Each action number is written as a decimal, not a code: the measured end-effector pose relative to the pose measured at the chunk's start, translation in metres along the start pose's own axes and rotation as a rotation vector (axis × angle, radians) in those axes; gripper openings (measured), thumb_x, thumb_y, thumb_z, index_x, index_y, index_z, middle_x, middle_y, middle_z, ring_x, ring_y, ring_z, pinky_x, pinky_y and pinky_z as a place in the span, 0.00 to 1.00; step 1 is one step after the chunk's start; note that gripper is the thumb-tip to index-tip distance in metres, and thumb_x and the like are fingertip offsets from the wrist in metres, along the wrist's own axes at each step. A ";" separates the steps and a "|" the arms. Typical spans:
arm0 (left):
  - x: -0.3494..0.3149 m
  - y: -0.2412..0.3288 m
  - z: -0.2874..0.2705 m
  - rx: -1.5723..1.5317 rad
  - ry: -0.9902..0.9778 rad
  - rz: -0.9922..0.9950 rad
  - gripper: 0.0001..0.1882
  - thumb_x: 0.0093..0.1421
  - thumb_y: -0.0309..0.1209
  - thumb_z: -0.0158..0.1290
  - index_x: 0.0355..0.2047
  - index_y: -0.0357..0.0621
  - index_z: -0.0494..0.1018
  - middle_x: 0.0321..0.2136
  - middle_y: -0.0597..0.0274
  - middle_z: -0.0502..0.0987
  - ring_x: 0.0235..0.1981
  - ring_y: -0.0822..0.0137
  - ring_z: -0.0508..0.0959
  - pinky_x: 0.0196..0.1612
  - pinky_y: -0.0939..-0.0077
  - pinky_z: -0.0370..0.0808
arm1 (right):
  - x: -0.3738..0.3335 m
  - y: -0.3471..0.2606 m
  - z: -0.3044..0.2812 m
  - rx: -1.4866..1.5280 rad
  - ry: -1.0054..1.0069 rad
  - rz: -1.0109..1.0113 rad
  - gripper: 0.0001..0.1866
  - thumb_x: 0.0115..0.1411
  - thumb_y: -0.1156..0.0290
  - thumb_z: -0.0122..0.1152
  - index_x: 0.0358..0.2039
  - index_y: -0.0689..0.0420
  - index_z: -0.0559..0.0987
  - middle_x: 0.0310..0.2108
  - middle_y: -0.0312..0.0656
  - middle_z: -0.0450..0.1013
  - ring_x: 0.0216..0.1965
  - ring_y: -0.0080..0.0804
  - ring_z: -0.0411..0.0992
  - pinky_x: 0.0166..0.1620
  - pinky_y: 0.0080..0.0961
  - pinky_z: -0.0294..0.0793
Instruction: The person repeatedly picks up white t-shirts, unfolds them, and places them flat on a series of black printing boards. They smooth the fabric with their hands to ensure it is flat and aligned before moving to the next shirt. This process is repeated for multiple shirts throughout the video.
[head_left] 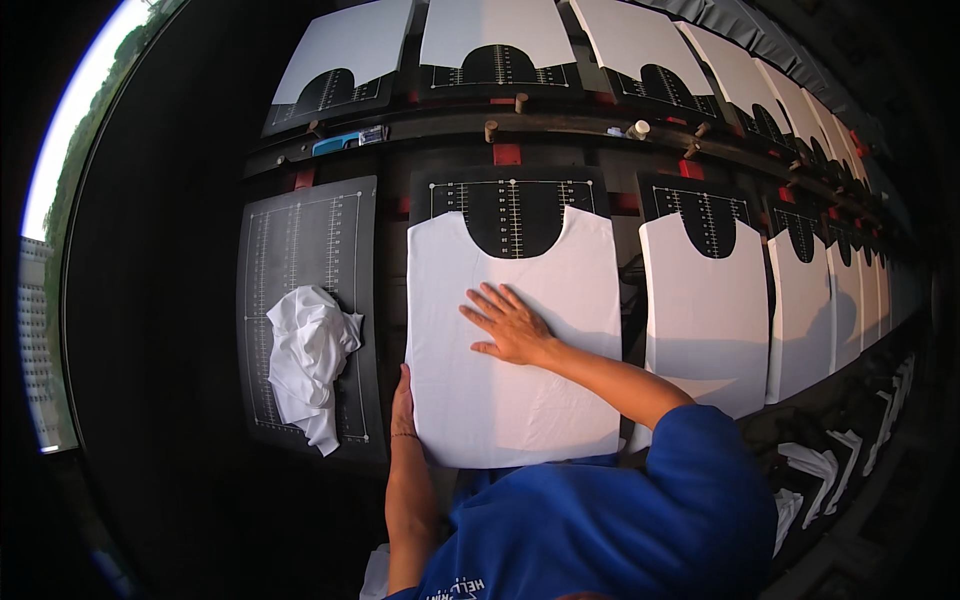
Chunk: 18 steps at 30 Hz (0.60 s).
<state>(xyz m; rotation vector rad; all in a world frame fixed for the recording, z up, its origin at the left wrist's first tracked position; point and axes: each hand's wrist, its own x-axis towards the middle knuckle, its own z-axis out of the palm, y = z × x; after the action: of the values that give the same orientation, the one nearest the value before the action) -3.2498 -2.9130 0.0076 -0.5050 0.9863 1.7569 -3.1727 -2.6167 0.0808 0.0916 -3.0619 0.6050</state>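
A white cut fabric panel (515,400) with a curved neckline covers a black board (515,215) marked with white scales. On the middle of this panel lies my right hand (512,328), palm down, its fingers spread flat over the cloth. My left hand (402,412) is upright against the panel's left edge, one digit stretched along the side. Its other fingers are hidden, so whether it grips the cloth or the board does not show. To the left, a crumpled white cloth (308,360) rests on a bare grey scaled board (340,215).
More boards with white panels (705,310) run off to the right, and another row (495,35) stands opposite. Between the rows, a dark rail (440,135) carries wooden pegs (491,131), a blue item (335,144) and a small white bottle (638,130). White cloths (808,462) hang lower right.
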 end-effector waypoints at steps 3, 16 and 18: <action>0.002 -0.001 -0.003 0.034 0.006 -0.024 0.39 0.67 0.60 0.45 0.63 0.38 0.65 0.57 0.53 0.73 0.55 0.57 0.76 0.59 0.63 0.72 | 0.060 0.043 0.007 -0.092 0.311 0.272 0.40 0.67 0.43 0.45 0.69 0.59 0.58 0.72 0.51 0.49 0.74 0.47 0.42 0.73 0.47 0.36; -0.172 -0.137 -0.105 0.328 0.747 0.016 0.21 0.69 0.47 0.48 0.43 0.39 0.72 0.39 0.55 0.77 0.37 0.59 0.79 0.40 0.65 0.78 | 0.133 0.054 0.006 0.015 0.190 -0.092 0.42 0.65 0.40 0.45 0.69 0.60 0.58 0.71 0.47 0.52 0.74 0.45 0.41 0.74 0.47 0.35; -0.176 -0.152 -0.130 0.553 0.815 0.024 0.19 0.70 0.46 0.48 0.41 0.40 0.72 0.36 0.56 0.78 0.34 0.60 0.79 0.37 0.66 0.79 | 0.178 0.104 -0.010 -0.048 0.312 0.129 0.44 0.64 0.39 0.46 0.69 0.62 0.58 0.72 0.51 0.49 0.74 0.49 0.39 0.73 0.48 0.32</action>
<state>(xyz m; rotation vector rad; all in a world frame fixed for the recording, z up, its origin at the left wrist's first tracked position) -3.0553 -3.0950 0.0013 -0.8619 1.9700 1.1950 -3.3570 -2.5265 0.0561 -0.1842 -2.7912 0.4964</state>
